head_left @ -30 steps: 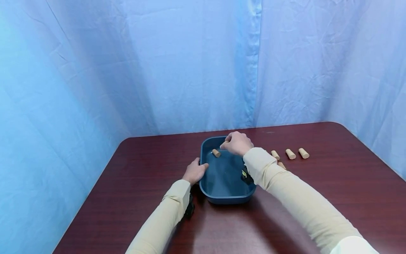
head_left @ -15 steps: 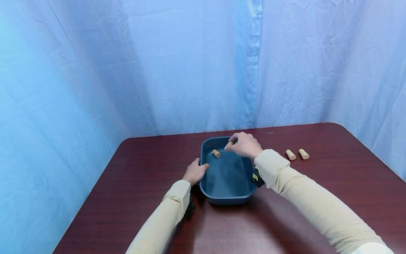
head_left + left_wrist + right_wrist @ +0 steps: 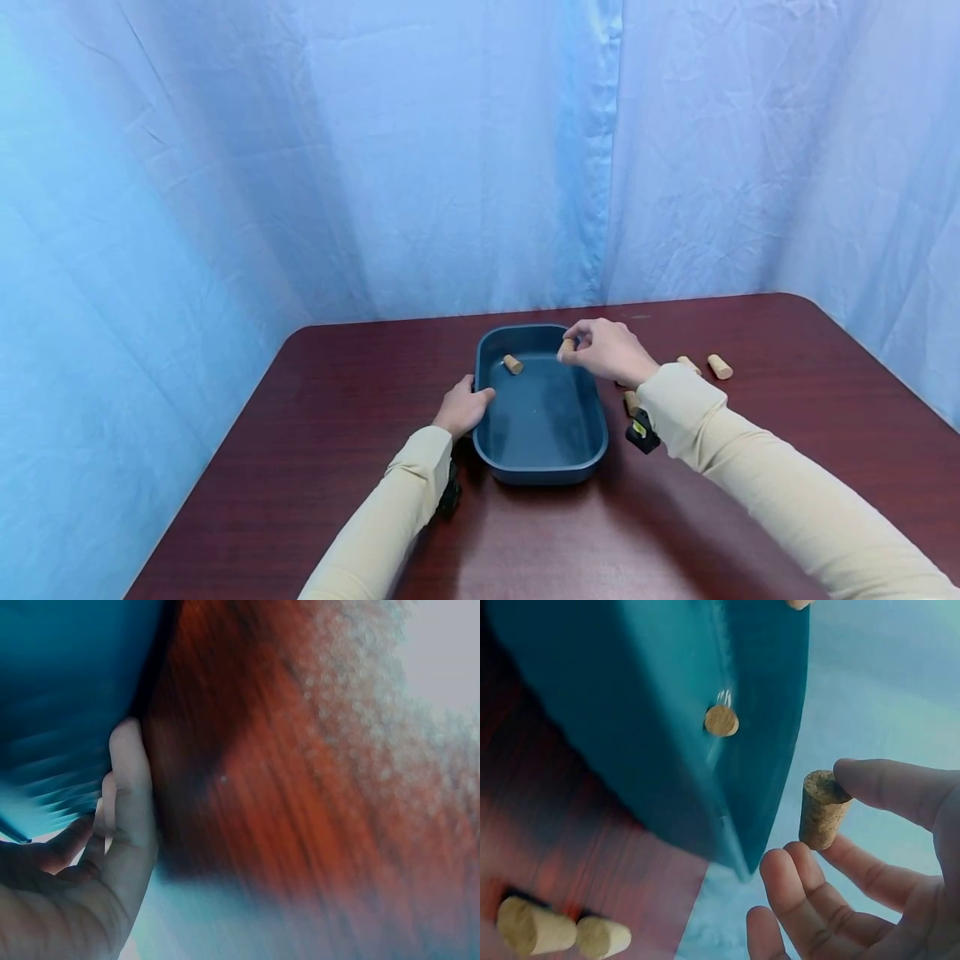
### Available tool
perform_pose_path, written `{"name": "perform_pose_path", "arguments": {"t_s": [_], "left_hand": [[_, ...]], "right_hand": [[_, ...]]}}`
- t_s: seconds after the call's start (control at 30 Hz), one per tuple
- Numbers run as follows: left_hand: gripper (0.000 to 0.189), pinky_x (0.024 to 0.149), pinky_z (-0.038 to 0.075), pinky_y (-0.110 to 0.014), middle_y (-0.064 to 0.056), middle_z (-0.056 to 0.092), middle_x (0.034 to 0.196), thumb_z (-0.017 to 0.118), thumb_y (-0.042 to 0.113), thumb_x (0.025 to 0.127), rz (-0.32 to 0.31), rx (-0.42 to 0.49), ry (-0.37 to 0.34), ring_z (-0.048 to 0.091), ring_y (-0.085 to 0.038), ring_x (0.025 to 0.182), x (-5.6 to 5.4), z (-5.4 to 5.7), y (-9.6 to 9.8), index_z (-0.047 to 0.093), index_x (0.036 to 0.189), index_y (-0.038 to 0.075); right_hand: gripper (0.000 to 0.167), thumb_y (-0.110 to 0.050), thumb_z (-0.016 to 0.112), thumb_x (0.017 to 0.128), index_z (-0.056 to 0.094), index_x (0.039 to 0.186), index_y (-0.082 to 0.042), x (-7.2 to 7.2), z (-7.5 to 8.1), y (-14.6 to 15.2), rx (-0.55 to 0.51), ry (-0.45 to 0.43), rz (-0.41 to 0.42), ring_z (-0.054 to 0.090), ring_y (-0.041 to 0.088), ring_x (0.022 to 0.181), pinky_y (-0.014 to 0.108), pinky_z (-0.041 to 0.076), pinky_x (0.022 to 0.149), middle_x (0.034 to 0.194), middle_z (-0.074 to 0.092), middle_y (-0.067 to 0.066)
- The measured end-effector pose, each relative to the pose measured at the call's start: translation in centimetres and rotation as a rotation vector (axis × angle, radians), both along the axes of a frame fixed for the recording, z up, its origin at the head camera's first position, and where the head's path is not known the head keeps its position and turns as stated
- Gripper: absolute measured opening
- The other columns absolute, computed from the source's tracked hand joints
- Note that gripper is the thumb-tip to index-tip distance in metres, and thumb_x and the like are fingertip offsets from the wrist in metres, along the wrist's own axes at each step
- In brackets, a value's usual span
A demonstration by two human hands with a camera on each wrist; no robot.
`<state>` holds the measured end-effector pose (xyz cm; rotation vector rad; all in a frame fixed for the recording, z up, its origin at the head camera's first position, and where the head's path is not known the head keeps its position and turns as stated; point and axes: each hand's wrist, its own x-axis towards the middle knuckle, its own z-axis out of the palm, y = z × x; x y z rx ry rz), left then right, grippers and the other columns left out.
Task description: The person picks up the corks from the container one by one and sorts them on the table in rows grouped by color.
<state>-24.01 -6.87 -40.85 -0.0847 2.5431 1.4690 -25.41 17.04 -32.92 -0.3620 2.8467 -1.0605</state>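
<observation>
A blue rectangular tub (image 3: 540,477) stands on the table, with one cork stopper (image 3: 513,364) lying inside near its far left. My left hand (image 3: 461,407) grips the tub's left side, thumb over the rim. In the left wrist view its fingers (image 3: 131,780) lie along the outer wall. Over the tub's far right rim, my right hand (image 3: 609,350) pinches another cork stopper (image 3: 823,814) between thumb and fingertips. The right wrist view shows that cork raised, its wide end by the thumb.
On the table right of the tub lie more corks: one (image 3: 720,367) farthest right, one (image 3: 688,364) partly behind the sleeve, another (image 3: 632,404) near the right wrist's black camera (image 3: 642,432). Pale blue curtains (image 3: 450,167) hang behind the dark red wooden table (image 3: 360,383).
My right hand has moved to the right with its cork, from above the tub's inside to its right rim. The left hand and the cork in the tub have stayed put.
</observation>
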Motion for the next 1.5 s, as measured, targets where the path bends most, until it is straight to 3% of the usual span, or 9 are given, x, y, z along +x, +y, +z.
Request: {"name": "perform_pose_path", "arguments": {"t_s": [0.5, 0.73, 1.17, 1.5], "left_hand": [[0.05, 0.098, 0.048, -0.059, -0.026, 0.053, 0.14, 0.049, 0.02, 0.103, -0.003, 0.002, -0.016, 0.058, -0.042, 0.12, 0.0, 0.2, -0.1, 0.043, 0.148, -0.002], [0.05, 0.099, 0.048, -0.06, -0.026, 0.053, 0.14, 0.049, 0.02, 0.103, 0.0, 0.004, -0.018, 0.057, -0.042, 0.12, -0.1, 0.2, -0.1, 0.044, 0.147, -0.002], [0.051, 0.099, 0.048, -0.059, -0.025, 0.053, 0.14, 0.048, 0.02, 0.102, -0.01, 0.009, -0.017, 0.057, -0.042, 0.12, -0.2, 0.3, -0.1, 0.043, 0.148, -0.002], [0.051, 0.1, 0.047, -0.06, -0.025, 0.052, 0.142, 0.048, 0.021, 0.103, -0.01, 0.007, -0.021, 0.057, -0.042, 0.122, -0.2, 0.3, -0.2, 0.042, 0.149, -0.001]], "right_hand": [[0.048, -0.029, 0.067, 0.099, 0.06, 0.138, -0.003, 0.0, -1.0, 4.1, -0.001, -0.006, 0.079, 0.058, 0.035, 0.112, 0.05, 0.052, 0.085, 0.121, 0.062, 0.02], [0.049, -0.031, 0.07, 0.097, 0.061, 0.136, -0.003, -0.3, -1.7, 6.4, 0.018, 0.026, 0.108, 0.06, 0.034, 0.11, 0.048, 0.053, 0.083, 0.12, 0.064, 0.019], [0.053, -0.029, 0.07, 0.097, 0.057, 0.141, -0.002, 0.0, -3.2, 10.3, -0.035, -0.046, 0.147, 0.064, 0.026, 0.102, 0.04, 0.055, 0.082, 0.121, 0.064, 0.015], [0.052, -0.028, 0.07, 0.097, 0.057, 0.14, -0.001, 0.1, -4.7, 13.7, -0.024, -0.056, 0.111, 0.062, 0.025, 0.099, 0.04, 0.056, 0.078, 0.122, 0.063, 0.018]]}}
